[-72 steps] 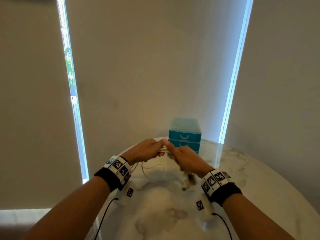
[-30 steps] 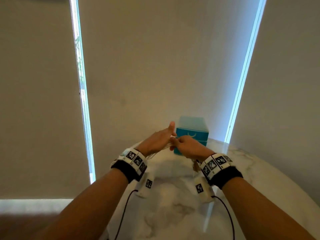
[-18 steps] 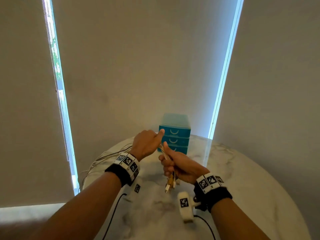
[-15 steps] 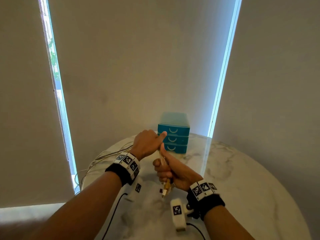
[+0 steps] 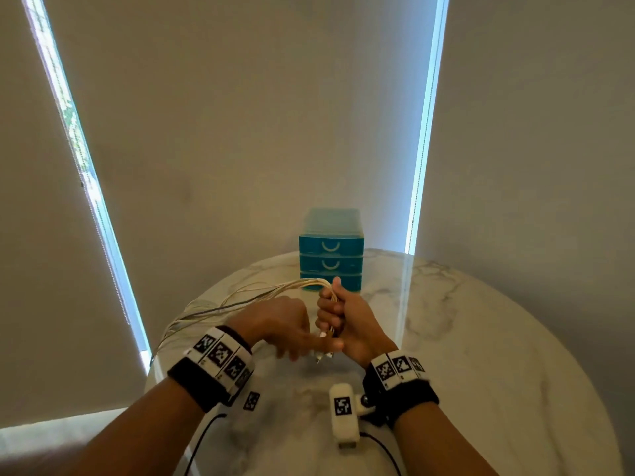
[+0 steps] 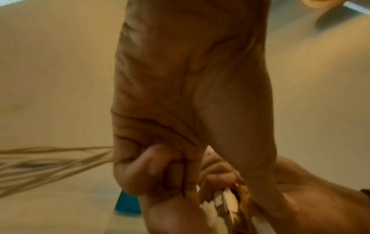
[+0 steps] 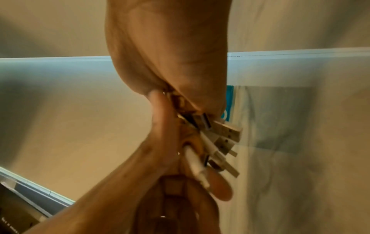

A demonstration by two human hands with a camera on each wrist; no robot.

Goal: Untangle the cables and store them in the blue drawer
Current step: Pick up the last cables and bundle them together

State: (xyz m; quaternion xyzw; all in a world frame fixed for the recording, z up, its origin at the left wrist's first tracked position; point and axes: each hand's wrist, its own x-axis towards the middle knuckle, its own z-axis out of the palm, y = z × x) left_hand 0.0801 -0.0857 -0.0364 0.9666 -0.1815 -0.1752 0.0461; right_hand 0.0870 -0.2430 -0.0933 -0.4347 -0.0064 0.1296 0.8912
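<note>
A bundle of several pale cables [image 5: 261, 293] runs from the table's left edge into my right hand [image 5: 343, 317], which grips it upright in a fist. The plug ends [image 5: 323, 352] stick out below that fist; they show as USB plugs [image 7: 226, 139] in the right wrist view. My left hand [image 5: 292, 329] sits just left of the fist, with thumb and forefinger pinching those plug ends. The loose cable strands [image 6: 50, 159] trail off to the left. The blue three-drawer unit [image 5: 331, 247] stands behind my hands, all drawers closed.
The round white marble table [image 5: 464, 338] stands against pale roller blinds with two bright window gaps. The cables hang over the table's left edge. A white wrist camera [image 5: 343, 417] and its black lead hang under my right wrist.
My left hand has dropped from the top of the bundle to the plug ends below my right fist. My right hand keeps its grip, now upright. The cables have stretched out leftward.
</note>
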